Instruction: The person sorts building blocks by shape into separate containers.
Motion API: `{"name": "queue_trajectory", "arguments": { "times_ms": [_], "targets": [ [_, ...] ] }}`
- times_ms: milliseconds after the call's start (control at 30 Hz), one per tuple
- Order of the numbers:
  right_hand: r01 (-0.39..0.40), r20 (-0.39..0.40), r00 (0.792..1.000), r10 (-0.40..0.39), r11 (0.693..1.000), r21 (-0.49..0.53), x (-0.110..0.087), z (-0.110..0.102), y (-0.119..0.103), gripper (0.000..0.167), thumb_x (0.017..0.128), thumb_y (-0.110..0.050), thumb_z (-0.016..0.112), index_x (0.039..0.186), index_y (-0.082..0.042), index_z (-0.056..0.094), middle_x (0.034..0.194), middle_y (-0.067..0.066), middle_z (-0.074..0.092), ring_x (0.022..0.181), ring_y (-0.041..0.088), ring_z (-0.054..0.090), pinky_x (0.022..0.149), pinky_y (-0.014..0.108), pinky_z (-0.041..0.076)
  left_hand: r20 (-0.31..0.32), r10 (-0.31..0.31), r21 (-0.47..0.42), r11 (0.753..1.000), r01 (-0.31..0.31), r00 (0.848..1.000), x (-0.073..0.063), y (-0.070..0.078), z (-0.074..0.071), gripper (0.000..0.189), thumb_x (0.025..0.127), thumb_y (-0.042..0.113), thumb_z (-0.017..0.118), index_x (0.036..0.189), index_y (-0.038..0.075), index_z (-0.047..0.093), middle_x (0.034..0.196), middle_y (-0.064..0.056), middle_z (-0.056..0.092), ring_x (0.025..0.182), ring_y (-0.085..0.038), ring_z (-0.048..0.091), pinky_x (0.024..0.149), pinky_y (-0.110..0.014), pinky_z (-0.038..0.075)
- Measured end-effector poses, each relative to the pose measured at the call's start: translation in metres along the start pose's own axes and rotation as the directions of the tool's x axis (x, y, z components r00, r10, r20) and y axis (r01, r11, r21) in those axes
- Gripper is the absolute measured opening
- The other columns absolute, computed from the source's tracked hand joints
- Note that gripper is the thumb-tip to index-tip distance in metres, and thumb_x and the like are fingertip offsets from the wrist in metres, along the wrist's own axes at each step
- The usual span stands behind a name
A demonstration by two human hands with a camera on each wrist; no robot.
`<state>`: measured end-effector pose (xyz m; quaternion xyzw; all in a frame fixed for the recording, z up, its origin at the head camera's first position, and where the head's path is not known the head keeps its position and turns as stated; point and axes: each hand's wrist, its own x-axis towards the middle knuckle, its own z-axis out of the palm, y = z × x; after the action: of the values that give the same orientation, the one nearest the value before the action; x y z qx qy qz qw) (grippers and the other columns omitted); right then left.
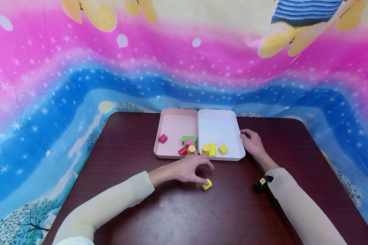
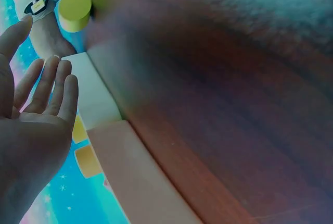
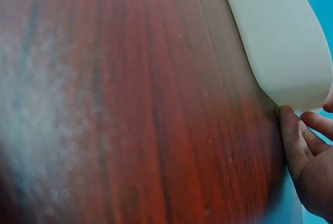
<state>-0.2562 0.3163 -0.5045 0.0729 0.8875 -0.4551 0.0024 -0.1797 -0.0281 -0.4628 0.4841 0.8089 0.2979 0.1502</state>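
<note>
On the table in front of the trays lies a small yellow cylinder block [image 1: 207, 185]. My left hand [image 1: 185, 169] hovers by it with fingers spread and the thumb tip overlapping the block; contact is unclear. The left wrist view shows the same hand [image 2: 39, 114] with fingers extended and the yellow block [image 2: 74, 11] past the thumb. My right hand [image 1: 254, 144] touches the right wall of the white tray [image 1: 216, 124]. In the right wrist view its fingertips [image 3: 287, 114] meet the tray's corner, with the far fingers partly cut off.
Left of the white tray, a pink tray [image 1: 178, 120] holds red cylinders [image 1: 163, 138], a green block [image 1: 185, 139], a pink piece and an orange cylinder [image 1: 191, 150]. Inside the white one are a yellow-orange cylinder, a yellow block [image 1: 212, 149] and a yellow cube [image 1: 223, 149]. A printed cloth hangs behind.
</note>
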Motion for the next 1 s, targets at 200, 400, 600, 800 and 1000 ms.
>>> {"name": "queue_trajectory", "arguments": {
  "times_ms": [200, 400, 600, 800, 1000],
  "targets": [
    [-0.007, 0.003, 1.0, 0.007, 1.0, -0.006, 0.0, 0.0, -0.001, 0.049, 0.111, -0.032, 0.045, 0.151, -0.005, 0.055, 0.148, 0.022, 0.055, 0.126, 0.039, 0.056, 0.102, 0.054, 0.05, 0.017, 0.025, -0.068, 0.997, -0.023, 1.0, -0.001, -0.001, 0.005, 0.05, 0.091, 0.032, 0.086, 0.131, 0.009, 0.069, 0.127, -0.001, 0.07, 0.117, -0.013, 0.063, 0.103, -0.026, 0.051],
    [-0.007, 0.007, 1.0, 0.007, 1.0, 0.003, -0.001, 0.0, -0.002, 0.049, 0.112, -0.032, 0.045, 0.151, -0.004, 0.054, 0.148, 0.022, 0.055, 0.127, 0.038, 0.056, 0.103, 0.053, 0.049, 0.03, 0.028, -0.087, 0.996, -0.025, 0.999, -0.002, -0.003, 0.008, 0.049, 0.089, 0.028, 0.088, 0.128, 0.007, 0.069, 0.126, -0.003, 0.071, 0.117, -0.011, 0.067, 0.104, -0.023, 0.051],
    [-0.001, 0.001, 1.0, 0.001, 1.0, 0.001, -0.002, -0.001, -0.002, 0.048, 0.112, -0.031, 0.045, 0.15, -0.004, 0.055, 0.147, 0.023, 0.056, 0.125, 0.038, 0.057, 0.103, 0.052, 0.049, 0.042, 0.027, -0.092, 0.996, -0.023, 0.999, -0.002, -0.006, 0.011, 0.048, 0.089, 0.028, 0.089, 0.127, 0.008, 0.07, 0.124, -0.001, 0.07, 0.115, -0.011, 0.067, 0.103, -0.023, 0.052],
    [-0.002, 0.001, 1.0, 0.002, 1.0, -0.002, -0.002, -0.001, -0.003, 0.048, 0.112, -0.031, 0.044, 0.15, -0.004, 0.055, 0.147, 0.022, 0.057, 0.124, 0.038, 0.057, 0.102, 0.051, 0.049, 0.047, 0.037, -0.102, 0.994, -0.032, 0.998, -0.004, -0.008, 0.016, 0.043, 0.088, 0.024, 0.088, 0.124, 0.009, 0.071, 0.12, 0.002, 0.071, 0.112, -0.011, 0.067, 0.101, -0.022, 0.052],
    [-0.001, 0.004, 1.0, 0.001, 1.0, 0.0, -0.003, 0.0, -0.003, 0.048, 0.112, -0.031, 0.044, 0.15, -0.004, 0.055, 0.147, 0.022, 0.056, 0.124, 0.038, 0.057, 0.102, 0.051, 0.05, 0.058, 0.039, -0.068, 0.997, -0.035, 0.998, -0.005, -0.009, 0.021, 0.041, 0.089, 0.027, 0.088, 0.124, 0.014, 0.071, 0.116, 0.008, 0.069, 0.11, -0.008, 0.065, 0.1, -0.021, 0.052]
  ]
}}
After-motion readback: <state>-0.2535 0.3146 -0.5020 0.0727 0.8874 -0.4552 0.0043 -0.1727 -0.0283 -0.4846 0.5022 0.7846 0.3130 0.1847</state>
